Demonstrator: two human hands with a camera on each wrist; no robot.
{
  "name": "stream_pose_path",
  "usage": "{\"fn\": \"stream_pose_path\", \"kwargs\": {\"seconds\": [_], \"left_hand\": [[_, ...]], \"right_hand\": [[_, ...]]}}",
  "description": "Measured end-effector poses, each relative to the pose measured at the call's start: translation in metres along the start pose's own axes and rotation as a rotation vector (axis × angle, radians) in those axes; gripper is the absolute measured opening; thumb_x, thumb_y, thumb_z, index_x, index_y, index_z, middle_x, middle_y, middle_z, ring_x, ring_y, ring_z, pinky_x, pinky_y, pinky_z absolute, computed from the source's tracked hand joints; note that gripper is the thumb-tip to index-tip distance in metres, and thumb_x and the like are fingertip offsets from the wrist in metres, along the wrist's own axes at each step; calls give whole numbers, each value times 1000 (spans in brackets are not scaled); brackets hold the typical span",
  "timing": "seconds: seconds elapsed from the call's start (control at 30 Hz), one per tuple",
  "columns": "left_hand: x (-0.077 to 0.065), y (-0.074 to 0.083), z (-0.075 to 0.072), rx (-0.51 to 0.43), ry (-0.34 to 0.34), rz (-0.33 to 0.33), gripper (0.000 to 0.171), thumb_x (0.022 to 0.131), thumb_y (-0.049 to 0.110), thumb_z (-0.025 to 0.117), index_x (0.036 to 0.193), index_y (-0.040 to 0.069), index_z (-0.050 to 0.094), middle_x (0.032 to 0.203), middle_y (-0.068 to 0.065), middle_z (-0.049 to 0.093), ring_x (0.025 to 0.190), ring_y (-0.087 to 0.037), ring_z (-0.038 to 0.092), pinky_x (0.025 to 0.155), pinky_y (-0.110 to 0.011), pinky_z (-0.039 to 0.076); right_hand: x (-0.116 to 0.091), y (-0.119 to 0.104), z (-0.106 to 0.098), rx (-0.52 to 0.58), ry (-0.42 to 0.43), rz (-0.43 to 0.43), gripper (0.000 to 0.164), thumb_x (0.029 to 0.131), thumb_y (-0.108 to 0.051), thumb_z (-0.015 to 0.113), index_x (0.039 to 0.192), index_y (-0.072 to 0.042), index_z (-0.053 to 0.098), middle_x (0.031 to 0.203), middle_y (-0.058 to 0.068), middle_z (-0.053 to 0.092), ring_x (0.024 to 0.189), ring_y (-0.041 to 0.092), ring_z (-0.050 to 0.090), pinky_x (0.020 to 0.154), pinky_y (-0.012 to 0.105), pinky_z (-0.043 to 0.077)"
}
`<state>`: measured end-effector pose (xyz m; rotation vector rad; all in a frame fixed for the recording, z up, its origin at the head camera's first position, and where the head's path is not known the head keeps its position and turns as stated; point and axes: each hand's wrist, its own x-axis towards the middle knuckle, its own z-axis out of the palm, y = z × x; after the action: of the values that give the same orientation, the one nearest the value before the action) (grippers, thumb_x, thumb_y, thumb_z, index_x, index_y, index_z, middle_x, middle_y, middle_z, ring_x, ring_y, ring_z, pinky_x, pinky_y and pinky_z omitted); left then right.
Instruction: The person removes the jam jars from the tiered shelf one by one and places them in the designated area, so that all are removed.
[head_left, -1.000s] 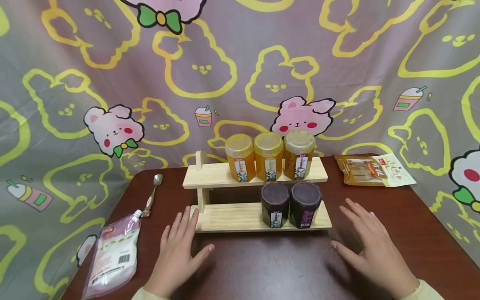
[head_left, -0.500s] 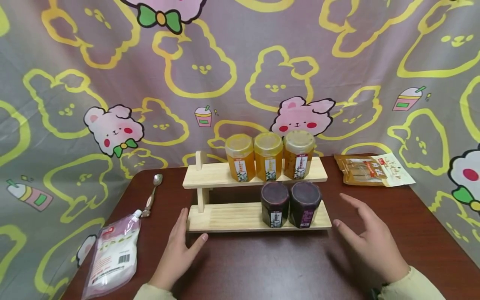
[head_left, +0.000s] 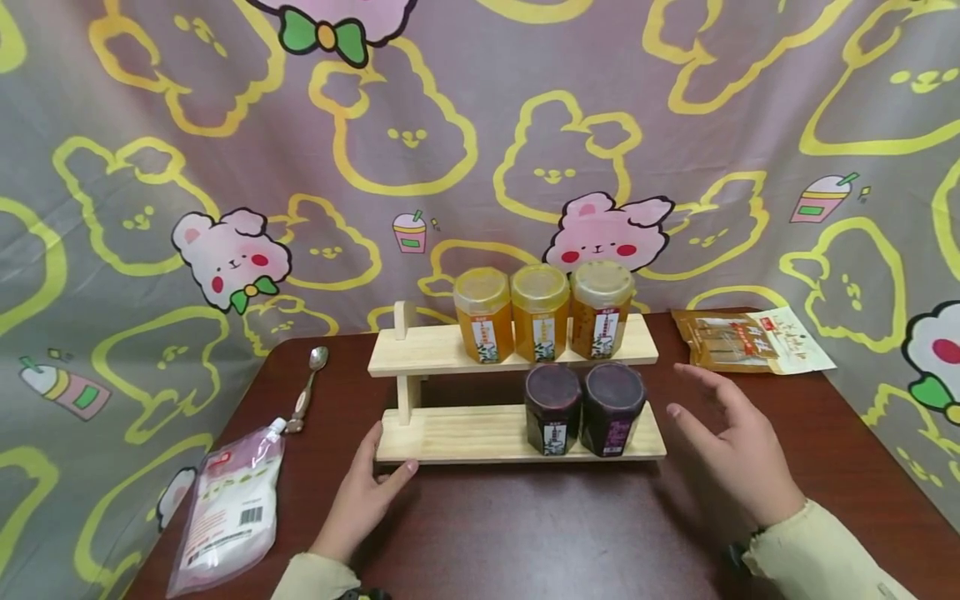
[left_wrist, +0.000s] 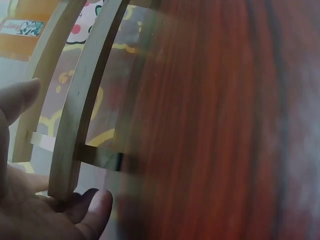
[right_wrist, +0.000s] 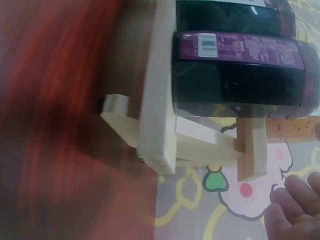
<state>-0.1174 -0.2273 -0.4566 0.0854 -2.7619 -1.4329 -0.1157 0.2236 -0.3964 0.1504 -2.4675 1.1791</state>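
Note:
A two-tier wooden rack (head_left: 457, 433) stands at mid table. Three jars with amber contents, one of them a jar (head_left: 540, 321), line its upper board. Two dark jars, one of them a jar (head_left: 553, 412), sit on the lower board's right half. My left hand (head_left: 363, 496) is at the lower board's left end; in the left wrist view its fingers (left_wrist: 97, 210) curl under that end, and the thumb stands apart. To the right of the rack, my right hand (head_left: 738, 454) hovers with thumb and fingers spread, holding nothing, its fingers (right_wrist: 295, 205) apart from the wood.
A white spouted pouch (head_left: 232, 508) lies at left, below a metal spoon (head_left: 306, 387) with a decorated handle. A brown and white food packet (head_left: 750, 340) lies at back right. A patterned curtain (head_left: 465, 150) hangs behind the dark wooden table (head_left: 540, 533).
My left hand has drawn its fingers in around the lower board's left end. My right hand has turned and shifted slightly up toward the rack's right end. The jars have stayed put.

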Motion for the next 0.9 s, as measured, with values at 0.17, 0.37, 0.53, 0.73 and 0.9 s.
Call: {"fn": "stream_pose_path", "kwargs": {"seconds": [0.17,0.37,0.53,0.73,0.9], "left_hand": [[4,-1,2,-12,16,-57,94,92,40,73,158,0,20,160,-26,26,131,-37,48,106,-52,41],[11,-4,8,-114,26,-75,95,92,34,74,159,-2,16,162,-25,21,150,-40,16,118,-60,15],[15,-4,12,-158,25,-91,95,93,32,74,159,-2,13,163,-25,19,150,-40,13,118,-61,12],[19,-4,13,-143,38,-117,93,94,29,72,159,-1,13,163,-26,20,150,-41,15,118,-61,12],[20,-3,14,-147,60,-105,92,93,26,74,158,-5,15,161,-28,22,149,-42,17,118,-61,14]], "right_hand": [[12,-6,0,75,-25,18,53,97,-27,69,146,-16,51,143,5,57,131,18,52,92,4,35],[24,-10,3,90,-43,28,53,97,-29,68,145,-14,51,142,7,57,130,30,53,92,6,37],[34,-15,6,165,-80,89,53,98,-32,66,146,-16,50,145,5,55,132,29,51,91,7,41],[50,-21,11,250,-111,84,51,100,-31,64,145,-12,50,146,8,53,134,31,50,91,7,42],[62,-24,15,303,-145,95,55,99,-32,65,145,-7,48,146,12,53,133,33,51,101,21,45]]}}
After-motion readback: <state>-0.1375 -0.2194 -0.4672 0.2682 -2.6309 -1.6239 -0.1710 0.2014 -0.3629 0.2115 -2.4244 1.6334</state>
